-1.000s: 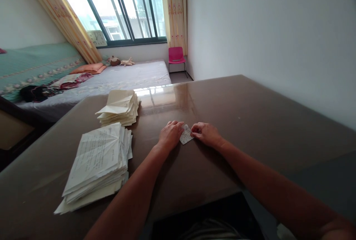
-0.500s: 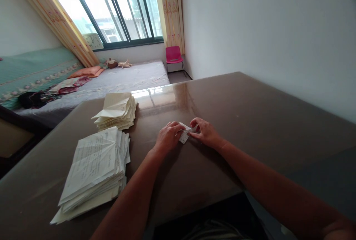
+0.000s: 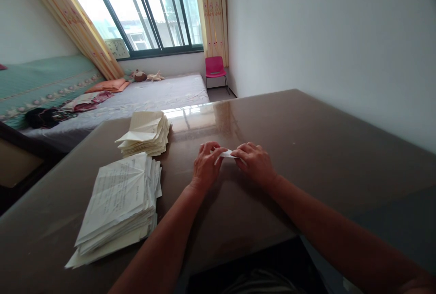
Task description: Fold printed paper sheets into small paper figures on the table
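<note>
Holds a small white paper [image 3: 227,153] in both hands, over the middle of the brown counter [image 3: 316,148]. Pinches the left end between thumb and fingers of the left hand [image 3: 206,162], grip clamped on the paper. Pinches the right end with the right hand [image 3: 256,163], grip likewise clamped there. Cannot tell about any contact between paper and counter. Has a stack of creased printed sheets [image 3: 116,194] lying left of the left hand, with a pile of cream paper [image 3: 143,128] just beyond. Faces a bed [image 3: 177,87] and a pink chair [image 3: 214,67] past the far edge.
</note>
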{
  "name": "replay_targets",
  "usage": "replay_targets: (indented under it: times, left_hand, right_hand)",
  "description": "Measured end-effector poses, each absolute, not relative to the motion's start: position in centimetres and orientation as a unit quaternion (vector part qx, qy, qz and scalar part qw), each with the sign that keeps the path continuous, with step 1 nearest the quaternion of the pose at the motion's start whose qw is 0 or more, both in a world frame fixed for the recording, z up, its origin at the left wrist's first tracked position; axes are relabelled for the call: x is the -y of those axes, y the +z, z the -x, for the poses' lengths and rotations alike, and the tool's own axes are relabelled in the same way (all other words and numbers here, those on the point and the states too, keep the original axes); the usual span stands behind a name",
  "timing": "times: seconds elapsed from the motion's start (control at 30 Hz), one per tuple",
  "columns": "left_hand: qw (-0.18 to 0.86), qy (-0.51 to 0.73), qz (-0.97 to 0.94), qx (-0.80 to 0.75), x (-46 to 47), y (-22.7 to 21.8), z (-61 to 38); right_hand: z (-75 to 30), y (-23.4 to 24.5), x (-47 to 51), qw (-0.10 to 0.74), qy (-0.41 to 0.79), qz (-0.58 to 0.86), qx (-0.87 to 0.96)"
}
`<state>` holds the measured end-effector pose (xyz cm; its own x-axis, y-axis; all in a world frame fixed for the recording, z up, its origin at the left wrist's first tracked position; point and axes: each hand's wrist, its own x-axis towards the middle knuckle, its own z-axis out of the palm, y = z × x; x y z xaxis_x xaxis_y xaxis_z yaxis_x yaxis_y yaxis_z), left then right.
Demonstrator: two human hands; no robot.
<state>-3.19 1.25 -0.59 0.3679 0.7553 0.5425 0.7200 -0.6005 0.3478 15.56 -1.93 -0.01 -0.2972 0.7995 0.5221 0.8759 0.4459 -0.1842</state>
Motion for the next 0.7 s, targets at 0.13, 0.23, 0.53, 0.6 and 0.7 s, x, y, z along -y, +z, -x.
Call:
replay_targets:
  times: [0.13, 0.23, 0.53, 0.6, 0.7]
  left_hand:
    - [0.029, 0.277, -0.859, -0.430, -1.4, -0.9, 3.5]
    - [0.042, 0.200, -0.882, -0.425, -1.4, -1.0, 4.0]
    - [0.102, 0.153, -0.911, -0.368, -1.4, 0.1, 6.1]
    - [0.129, 0.147, -0.907, -0.373, -1.6, -0.1, 6.1]
    - [0.166, 0.154, -0.891, -0.393, -1.7, -0.6, 6.0]
  right_hand:
    - [-16.0, 0.0, 2.1, 0.259, -0.106, 0.465, 0.840]
    - [-16.5, -0.8, 1.6, 0.230, -0.062, 0.422, 0.875]
    - [-17.3, -2.5, 0.3, 0.259, 0.108, 0.382, 0.881]
    - [-17.6, -2.6, 0.0, 0.273, 0.146, 0.382, 0.871]
    - [-17.9, -2.5, -0.6, 0.289, 0.206, 0.395, 0.848]
